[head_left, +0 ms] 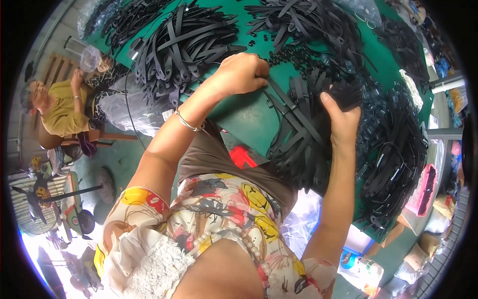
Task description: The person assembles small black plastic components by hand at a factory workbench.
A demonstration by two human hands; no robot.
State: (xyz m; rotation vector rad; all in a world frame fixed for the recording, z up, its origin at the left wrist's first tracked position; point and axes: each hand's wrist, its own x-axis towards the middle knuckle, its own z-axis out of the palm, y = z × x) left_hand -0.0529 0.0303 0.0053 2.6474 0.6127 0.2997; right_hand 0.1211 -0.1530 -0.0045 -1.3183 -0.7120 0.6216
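Observation:
My right hand (344,118) is closed round a thick bundle of black straps (347,93), its thumb pressed along the near side. My left hand (241,74), with a bangle on the wrist, is curled with fingers pinched together; whatever it may hold is hidden. Beside its fingertips, small black parts (294,59) lie scattered over the green tabletop (249,127). Between my two forearms, a loose heap of flat black straps (303,137) spreads over the near table edge, several of them crossing each other.
Large piles of black straps lie at far left (184,45), far middle (308,22) and right (393,154). Glossy dark pieces (371,99) are heaped beyond my right hand. At left, another person (64,112) sits by clear plastic bags (132,109). A pink tray (423,192) stands at right.

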